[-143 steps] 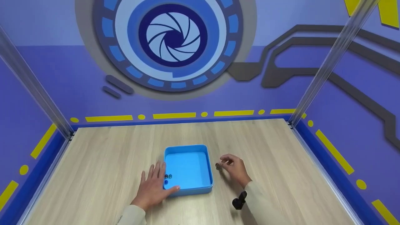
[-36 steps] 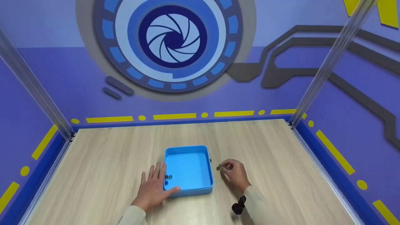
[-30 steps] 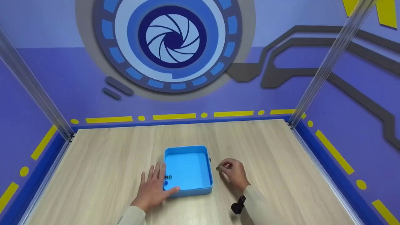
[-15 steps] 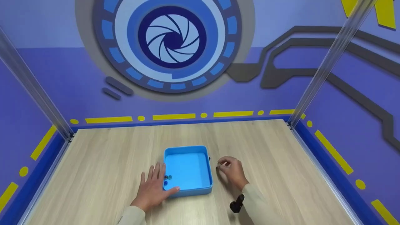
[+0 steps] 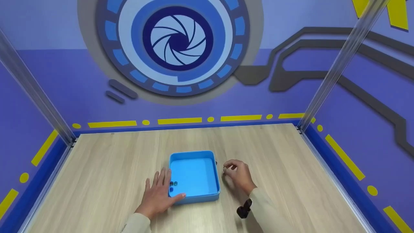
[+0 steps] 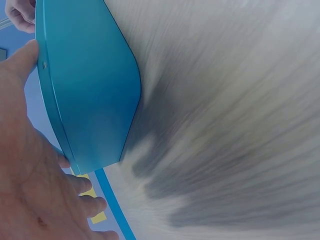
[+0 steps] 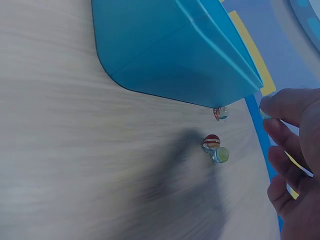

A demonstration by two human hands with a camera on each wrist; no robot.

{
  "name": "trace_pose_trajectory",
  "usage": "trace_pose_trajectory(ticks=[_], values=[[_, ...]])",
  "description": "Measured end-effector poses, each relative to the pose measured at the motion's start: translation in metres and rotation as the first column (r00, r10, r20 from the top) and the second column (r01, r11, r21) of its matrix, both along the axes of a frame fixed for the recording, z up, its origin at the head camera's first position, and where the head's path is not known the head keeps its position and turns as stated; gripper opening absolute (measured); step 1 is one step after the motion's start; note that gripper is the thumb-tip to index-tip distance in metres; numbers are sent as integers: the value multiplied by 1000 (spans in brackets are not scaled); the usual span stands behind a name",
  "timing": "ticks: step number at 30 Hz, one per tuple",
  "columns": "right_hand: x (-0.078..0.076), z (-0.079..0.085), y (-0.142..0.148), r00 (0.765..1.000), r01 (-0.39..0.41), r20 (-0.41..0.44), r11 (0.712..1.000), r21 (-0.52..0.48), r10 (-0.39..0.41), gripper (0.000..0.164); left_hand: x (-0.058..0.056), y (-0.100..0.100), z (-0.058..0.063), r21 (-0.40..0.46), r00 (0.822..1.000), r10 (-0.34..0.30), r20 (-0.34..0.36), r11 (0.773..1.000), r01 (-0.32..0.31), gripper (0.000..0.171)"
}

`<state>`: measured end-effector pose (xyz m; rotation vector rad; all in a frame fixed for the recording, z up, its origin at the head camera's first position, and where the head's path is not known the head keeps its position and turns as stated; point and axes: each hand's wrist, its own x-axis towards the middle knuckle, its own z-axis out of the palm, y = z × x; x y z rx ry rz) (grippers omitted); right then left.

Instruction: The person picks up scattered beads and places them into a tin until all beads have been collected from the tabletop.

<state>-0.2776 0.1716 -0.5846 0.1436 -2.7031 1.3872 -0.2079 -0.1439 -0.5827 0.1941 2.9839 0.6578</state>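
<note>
A blue square box (image 5: 195, 200) sits on the table, with several dark marbles (image 5: 173, 183) inside at its left wall. My left hand (image 5: 158, 194) rests along the box's left side, fingers straight and thumb over the front rim. To the right of the box, my right hand (image 5: 240, 174) pinches a pale, clear marble (image 7: 265, 111) between thumb and forefinger, raised over the table. Below it in the right wrist view lie a red-striped marble (image 7: 211, 141) and a greenish marble (image 7: 221, 155), close together. Another marble (image 7: 221, 113) lies at the foot of the box wall.
The wooden table (image 5: 113, 161) is enclosed by purple printed panels (image 5: 278, 97) at the back and sides, with clear corner posts (image 5: 336, 74). A black wrist device (image 5: 244, 208) sits on the right sleeve.
My right hand has lifted slightly and shifted a little left toward the box. A marble at the box's right wall, unseen in the earliest frame, now shows. The left hand stays put.
</note>
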Motion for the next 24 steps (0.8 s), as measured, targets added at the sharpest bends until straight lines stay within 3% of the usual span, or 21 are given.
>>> trace_pose_trajectory(ticks=[24], values=[[0, 16, -17, 1000, -17, 23, 1000, -16, 17, 14, 1, -1, 2, 17, 1000, -11, 14, 1000, 11, 109]])
